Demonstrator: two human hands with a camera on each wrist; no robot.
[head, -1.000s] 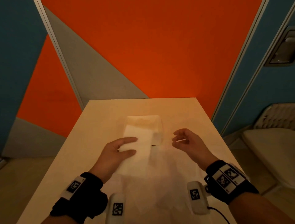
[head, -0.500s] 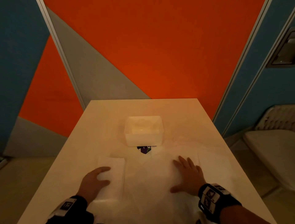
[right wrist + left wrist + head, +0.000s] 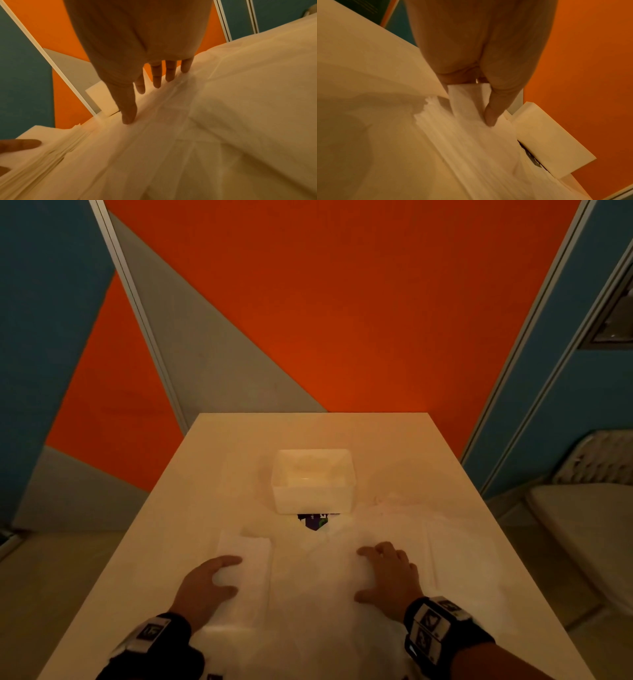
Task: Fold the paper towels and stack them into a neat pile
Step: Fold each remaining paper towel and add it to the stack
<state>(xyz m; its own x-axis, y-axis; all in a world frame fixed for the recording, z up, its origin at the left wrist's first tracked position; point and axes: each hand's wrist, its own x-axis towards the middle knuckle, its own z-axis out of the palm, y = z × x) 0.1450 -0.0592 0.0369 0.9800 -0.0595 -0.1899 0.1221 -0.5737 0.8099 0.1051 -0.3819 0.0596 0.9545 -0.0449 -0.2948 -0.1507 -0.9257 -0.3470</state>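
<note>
On the near table (image 3: 164, 508), the left hand (image 3: 205, 587) is pressing the folded towel (image 3: 245, 570) flat — the right hand (image 3: 390, 577), fingers straight, is steadying loose sheets (image 3: 308, 594); square edges before letting go.

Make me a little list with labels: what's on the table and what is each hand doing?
Table: pale top
Folded pile: white paper towels, stacked on the left
Left hand: rests on the folded pile, thumb on top
Unfolded towels: spread flat on the right
Right hand: fingers straight, pressing on the unfolded towels
White box: open, behind the towels
Dark packet: peeks out under the white box
</note>
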